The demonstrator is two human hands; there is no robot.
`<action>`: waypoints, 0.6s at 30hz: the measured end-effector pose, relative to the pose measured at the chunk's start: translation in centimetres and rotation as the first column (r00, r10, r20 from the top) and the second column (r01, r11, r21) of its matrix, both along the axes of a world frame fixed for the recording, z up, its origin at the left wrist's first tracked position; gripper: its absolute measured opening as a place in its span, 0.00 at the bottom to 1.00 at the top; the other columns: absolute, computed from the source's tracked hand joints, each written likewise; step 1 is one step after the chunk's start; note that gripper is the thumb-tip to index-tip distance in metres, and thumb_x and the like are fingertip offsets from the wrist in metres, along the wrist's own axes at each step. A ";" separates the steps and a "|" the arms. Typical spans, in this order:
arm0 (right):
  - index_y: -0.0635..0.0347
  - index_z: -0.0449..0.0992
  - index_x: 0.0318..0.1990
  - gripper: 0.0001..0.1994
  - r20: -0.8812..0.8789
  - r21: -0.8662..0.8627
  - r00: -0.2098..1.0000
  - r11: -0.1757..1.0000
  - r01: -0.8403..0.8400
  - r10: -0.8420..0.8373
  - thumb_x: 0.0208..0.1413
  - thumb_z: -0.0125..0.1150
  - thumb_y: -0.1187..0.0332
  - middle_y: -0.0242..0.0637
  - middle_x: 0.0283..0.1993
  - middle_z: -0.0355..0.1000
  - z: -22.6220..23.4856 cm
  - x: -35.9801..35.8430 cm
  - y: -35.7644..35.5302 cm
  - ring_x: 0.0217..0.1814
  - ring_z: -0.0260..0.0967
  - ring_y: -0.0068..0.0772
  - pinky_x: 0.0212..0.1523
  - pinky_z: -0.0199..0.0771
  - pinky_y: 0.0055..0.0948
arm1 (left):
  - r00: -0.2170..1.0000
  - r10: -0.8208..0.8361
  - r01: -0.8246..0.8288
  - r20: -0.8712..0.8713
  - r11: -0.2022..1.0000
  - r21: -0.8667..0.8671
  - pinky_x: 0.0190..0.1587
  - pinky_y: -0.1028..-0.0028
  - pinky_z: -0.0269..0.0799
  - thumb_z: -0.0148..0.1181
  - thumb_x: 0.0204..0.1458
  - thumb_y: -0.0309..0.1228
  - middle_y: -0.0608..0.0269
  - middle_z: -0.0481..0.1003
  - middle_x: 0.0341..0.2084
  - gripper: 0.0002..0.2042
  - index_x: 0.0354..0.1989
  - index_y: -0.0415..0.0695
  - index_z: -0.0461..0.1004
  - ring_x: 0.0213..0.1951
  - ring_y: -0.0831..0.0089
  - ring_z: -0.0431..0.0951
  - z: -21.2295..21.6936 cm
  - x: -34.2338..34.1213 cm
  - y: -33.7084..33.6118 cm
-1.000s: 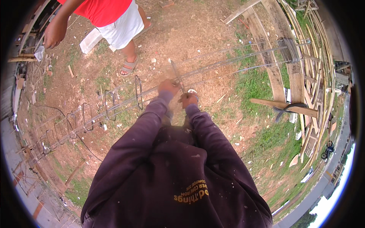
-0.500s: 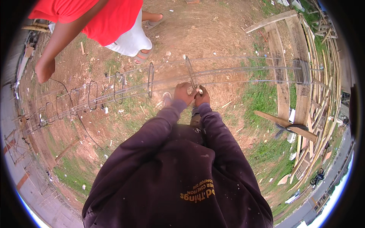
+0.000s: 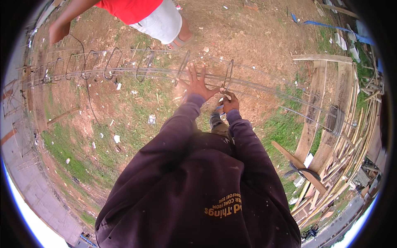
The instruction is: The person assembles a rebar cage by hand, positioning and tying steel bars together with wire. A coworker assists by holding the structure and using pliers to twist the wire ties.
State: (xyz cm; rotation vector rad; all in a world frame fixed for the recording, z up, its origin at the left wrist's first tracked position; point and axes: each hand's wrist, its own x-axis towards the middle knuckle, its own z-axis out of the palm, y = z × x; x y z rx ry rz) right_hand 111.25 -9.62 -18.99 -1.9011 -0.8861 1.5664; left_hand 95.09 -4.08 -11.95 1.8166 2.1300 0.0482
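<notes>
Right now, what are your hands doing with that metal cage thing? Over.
Left hand open, fingers spread on the rebar cage. Right hand closed at a stirrup ring. Another person stands beyond the cage.

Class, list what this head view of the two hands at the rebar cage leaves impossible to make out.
- Whatever the right hand grips: too small, covered by its fingers.
- The rebar cage at its left end: bent and cut by the fisheye rim.
- The person in the red shirt: cut off by the top edge.

Left hand [image 3: 197, 84] stretched forward, fingers [image 3: 191, 71] splayed; right hand [image 3: 230, 103] fisted just beside, both arms extended.
</notes>
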 end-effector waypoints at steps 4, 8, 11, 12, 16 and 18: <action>0.58 0.66 0.55 0.17 -0.030 -0.014 0.999 1.000 -0.020 0.020 0.59 0.49 0.69 0.38 0.22 0.76 0.4 1.6 0.2 0.17 0.68 0.24 0.20 0.69 0.28 | 0.999 0.017 -0.018 -0.027 1.000 -0.007 0.57 0.27 0.19 0.52 0.23 0.80 0.45 0.32 0.69 0.63 0.70 0.57 0.44 0.70 0.48 0.26 -1.6 -0.6 0.5; 0.61 0.65 0.56 0.18 0.010 -0.014 0.998 0.998 -0.056 0.056 0.58 0.48 0.71 0.41 0.24 0.76 0.7 2.5 0.2 0.21 0.74 0.28 0.21 0.72 0.29 | 0.998 0.032 -0.034 -0.056 0.999 -0.037 0.57 0.26 0.19 0.53 0.22 0.79 0.45 0.33 0.69 0.63 0.70 0.59 0.43 0.70 0.47 0.26 -2.9 -0.4 0.4; 0.64 0.67 0.54 0.17 0.042 0.005 0.997 0.998 -0.065 0.065 0.57 0.49 0.72 0.42 0.25 0.76 0.5 2.6 0.3 0.24 0.75 0.30 0.23 0.73 0.29 | 0.998 0.049 -0.050 -0.044 0.999 -0.012 0.57 0.27 0.20 0.54 0.22 0.78 0.46 0.33 0.70 0.62 0.70 0.58 0.45 0.70 0.46 0.28 -3.1 -0.2 0.3; 0.64 0.67 0.53 0.16 0.055 0.012 0.996 0.997 -0.075 0.075 0.58 0.49 0.72 0.42 0.26 0.76 0.5 2.5 0.4 0.24 0.74 0.29 0.24 0.74 0.28 | 0.998 0.048 -0.048 -0.047 0.999 -0.003 0.57 0.27 0.19 0.55 0.23 0.78 0.46 0.33 0.70 0.62 0.70 0.58 0.46 0.70 0.46 0.29 -3.1 -0.1 0.2; 0.64 0.70 0.50 0.15 0.107 0.003 0.990 0.995 -0.095 0.094 0.55 0.52 0.71 0.44 0.26 0.76 1.0 2.4 0.6 0.28 0.76 0.32 0.30 0.74 0.30 | 0.995 -0.076 0.071 0.057 0.994 0.088 0.60 0.39 0.40 0.63 0.33 0.66 0.51 0.58 0.59 0.44 0.59 0.53 0.64 0.63 0.51 0.53 -3.0 0.4 0.3; 0.62 0.73 0.48 0.16 0.202 0.060 0.973 0.990 -0.127 0.113 0.52 0.56 0.68 0.46 0.26 0.76 1.7 2.4 0.5 0.30 0.77 0.41 0.33 0.75 0.34 | 0.975 -0.173 0.158 0.143 0.982 0.107 0.58 0.47 0.50 0.65 0.37 0.58 0.55 0.66 0.51 0.34 0.51 0.51 0.70 0.56 0.55 0.62 -2.9 0.5 0.7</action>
